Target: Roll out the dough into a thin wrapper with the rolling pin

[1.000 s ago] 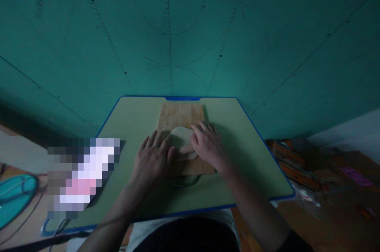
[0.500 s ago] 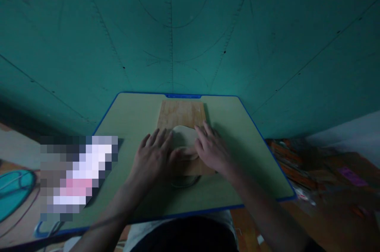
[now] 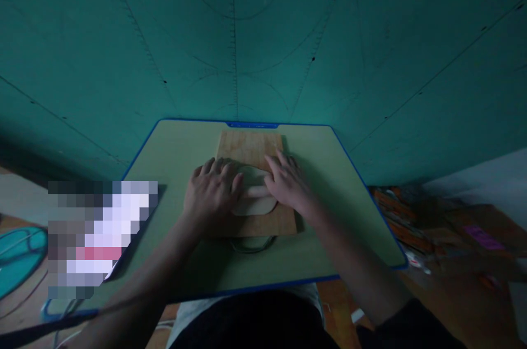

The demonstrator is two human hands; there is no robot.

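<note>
A pale, flattened round of dough (image 3: pixel 254 207) lies on a wooden cutting board (image 3: pixel 251 144). Across its middle runs a light rolling pin (image 3: pixel 255 191), only its centre showing. My left hand (image 3: pixel 212 187) is over the pin's left end, thumb beside the bare stretch and fingers pointing forward. My right hand (image 3: pixel 287 178) covers the other end, its fingers bent forward past the pin. Both palms hide the pin's ends, and the left hand hides part of the dough's left side.
Under the board is a pale table (image 3: pixel 341 228) with a blue rim, against a green wall (image 3: pixel 263 36) marked with lines. A metal handle (image 3: pixel 253 249) sticks out at the board's near edge. A pixelated device (image 3: pixel 111 228) stands at the left; cardboard clutter (image 3: pixel 444 228) lies right.
Both hands and the rolling pin have moved forward, from the dough's near part to its middle. More dough shows on the near side. The camera view has shifted slightly.
</note>
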